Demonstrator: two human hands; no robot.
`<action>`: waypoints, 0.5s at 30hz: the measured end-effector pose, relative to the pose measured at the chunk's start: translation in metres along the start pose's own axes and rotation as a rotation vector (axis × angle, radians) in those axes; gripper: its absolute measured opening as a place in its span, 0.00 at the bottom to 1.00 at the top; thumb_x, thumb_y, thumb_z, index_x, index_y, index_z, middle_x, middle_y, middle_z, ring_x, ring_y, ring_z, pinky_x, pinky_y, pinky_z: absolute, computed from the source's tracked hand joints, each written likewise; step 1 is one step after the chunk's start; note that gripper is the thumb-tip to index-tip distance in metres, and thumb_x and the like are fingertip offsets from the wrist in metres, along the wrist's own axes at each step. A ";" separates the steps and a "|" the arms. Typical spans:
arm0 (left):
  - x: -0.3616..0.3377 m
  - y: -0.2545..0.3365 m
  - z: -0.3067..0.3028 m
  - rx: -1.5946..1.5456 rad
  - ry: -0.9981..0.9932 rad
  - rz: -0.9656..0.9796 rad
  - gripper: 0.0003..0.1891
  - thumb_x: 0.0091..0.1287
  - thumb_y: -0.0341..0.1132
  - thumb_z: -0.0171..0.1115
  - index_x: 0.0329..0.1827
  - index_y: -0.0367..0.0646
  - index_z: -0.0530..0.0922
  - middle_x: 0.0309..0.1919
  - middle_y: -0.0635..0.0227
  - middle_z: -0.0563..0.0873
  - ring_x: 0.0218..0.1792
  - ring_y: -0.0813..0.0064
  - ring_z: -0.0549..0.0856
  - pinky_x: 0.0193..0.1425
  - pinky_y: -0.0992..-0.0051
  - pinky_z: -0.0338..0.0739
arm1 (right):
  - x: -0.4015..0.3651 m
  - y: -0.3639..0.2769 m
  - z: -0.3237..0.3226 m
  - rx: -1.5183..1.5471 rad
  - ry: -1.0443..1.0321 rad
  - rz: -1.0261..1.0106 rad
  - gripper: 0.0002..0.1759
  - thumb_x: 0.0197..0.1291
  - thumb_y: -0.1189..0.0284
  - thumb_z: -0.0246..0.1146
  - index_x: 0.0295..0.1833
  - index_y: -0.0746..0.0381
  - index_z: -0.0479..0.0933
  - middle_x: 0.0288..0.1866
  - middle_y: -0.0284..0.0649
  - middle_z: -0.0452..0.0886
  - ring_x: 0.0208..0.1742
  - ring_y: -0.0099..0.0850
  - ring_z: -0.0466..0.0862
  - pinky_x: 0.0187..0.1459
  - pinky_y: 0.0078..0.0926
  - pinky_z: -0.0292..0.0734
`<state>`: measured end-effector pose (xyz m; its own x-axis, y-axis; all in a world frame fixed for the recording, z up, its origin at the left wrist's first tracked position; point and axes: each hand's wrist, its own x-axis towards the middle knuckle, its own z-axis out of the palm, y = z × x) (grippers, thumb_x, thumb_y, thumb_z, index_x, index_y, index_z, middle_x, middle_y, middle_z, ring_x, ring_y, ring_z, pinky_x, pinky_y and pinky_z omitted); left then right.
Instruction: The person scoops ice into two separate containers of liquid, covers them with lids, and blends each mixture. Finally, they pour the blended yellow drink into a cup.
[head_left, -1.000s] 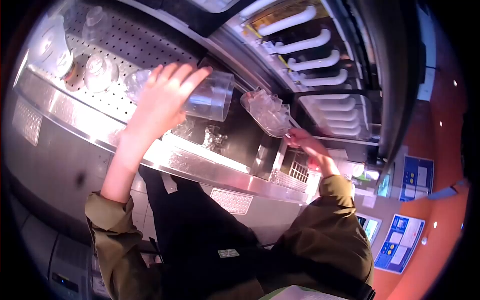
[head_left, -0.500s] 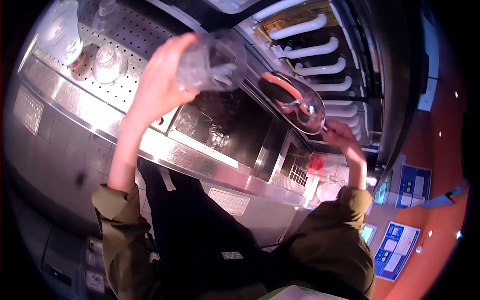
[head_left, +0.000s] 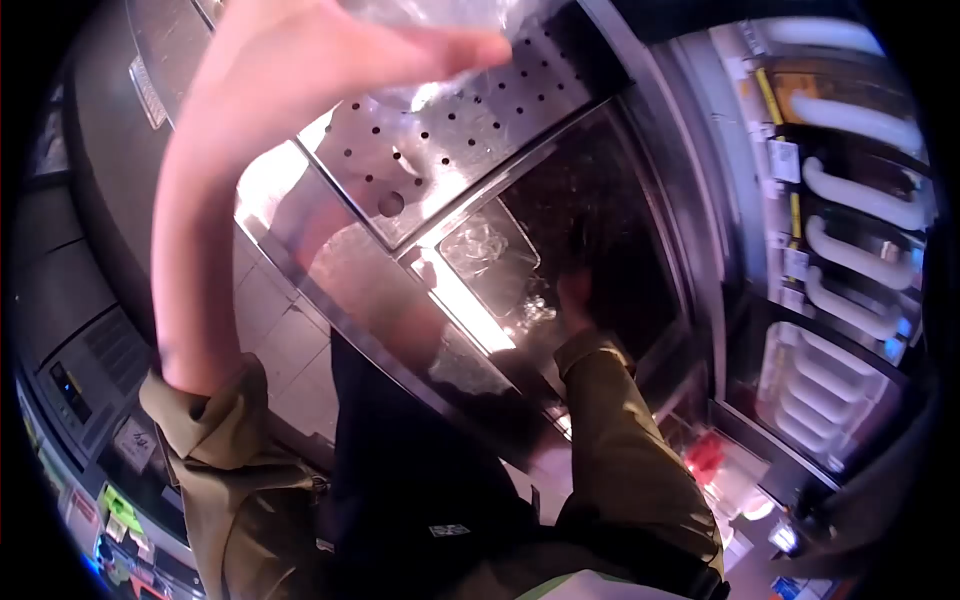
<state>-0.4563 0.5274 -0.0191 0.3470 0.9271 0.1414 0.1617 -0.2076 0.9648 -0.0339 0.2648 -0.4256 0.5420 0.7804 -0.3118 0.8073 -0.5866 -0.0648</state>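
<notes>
My left hand is at the top edge, with its thumb reaching across a clear cup over the perforated metal tray. The cup shows above and below the thumb; the other fingertips are out of frame. My right hand is low inside the dark steel-rimmed bin. Shadow hides its fingers, and I cannot make out the scoop there. Beside that hand, on the bin's near side, lie a clear shallow container and some shiny clear pieces, perhaps ice.
To the right, several white curved handles stand in a row on a rack. A steel counter edge runs along my front. Beyond my right sleeve is a red item. Dark equipment stands at left.
My left hand has brought the clear cup over the perforated tray. My right hand has gone from beside the white handles down into the bin, and the scoop has dropped from sight. The view has turned.
</notes>
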 end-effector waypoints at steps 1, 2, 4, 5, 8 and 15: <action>-0.001 0.000 0.001 0.051 0.015 0.002 0.42 0.42 0.36 0.75 0.62 0.38 0.62 0.50 0.60 0.76 0.52 0.70 0.76 0.56 0.71 0.71 | 0.009 -0.007 0.009 0.002 0.012 -0.017 0.11 0.58 0.69 0.57 0.43 0.62 0.75 0.27 0.32 0.75 0.23 0.18 0.70 0.25 0.16 0.64; -0.005 -0.002 0.001 0.087 0.034 -0.006 0.42 0.42 0.36 0.75 0.61 0.38 0.63 0.50 0.61 0.76 0.51 0.70 0.76 0.56 0.71 0.71 | 0.015 -0.015 0.018 0.004 0.010 -0.044 0.10 0.58 0.69 0.57 0.43 0.62 0.75 0.27 0.32 0.74 0.23 0.18 0.69 0.24 0.16 0.63; -0.007 -0.005 0.002 0.142 0.062 -0.010 0.40 0.43 0.37 0.74 0.60 0.37 0.64 0.49 0.61 0.76 0.50 0.71 0.76 0.55 0.72 0.71 | 0.023 -0.028 0.028 0.012 -0.018 -0.105 0.10 0.58 0.69 0.56 0.43 0.61 0.75 0.26 0.31 0.74 0.23 0.18 0.69 0.24 0.16 0.63; -0.006 -0.007 0.001 0.176 0.075 -0.014 0.39 0.43 0.37 0.74 0.60 0.37 0.65 0.48 0.61 0.77 0.50 0.71 0.77 0.55 0.72 0.71 | 0.023 -0.029 0.029 0.023 -0.030 -0.128 0.09 0.59 0.69 0.56 0.43 0.61 0.75 0.26 0.31 0.74 0.23 0.18 0.69 0.24 0.16 0.63; -0.009 -0.006 0.001 0.239 0.105 -0.067 0.37 0.44 0.38 0.74 0.58 0.37 0.67 0.47 0.62 0.78 0.48 0.72 0.77 0.53 0.73 0.71 | 0.026 -0.060 0.022 0.091 -0.159 -0.255 0.08 0.59 0.70 0.56 0.43 0.60 0.74 0.26 0.30 0.73 0.22 0.18 0.68 0.24 0.16 0.62; -0.003 0.000 0.004 0.306 0.098 0.049 0.33 0.47 0.40 0.72 0.55 0.35 0.69 0.43 0.64 0.79 0.45 0.74 0.78 0.51 0.75 0.71 | 0.049 -0.070 -0.015 0.488 -0.606 -0.429 0.06 0.61 0.71 0.54 0.42 0.58 0.73 0.26 0.28 0.71 0.21 0.18 0.67 0.23 0.15 0.60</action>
<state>-0.4538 0.5229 -0.0204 0.2734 0.9362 0.2210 0.4224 -0.3233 0.8468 -0.0601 0.3472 -0.4219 -0.1133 0.7865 -0.6071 0.6480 -0.4047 -0.6452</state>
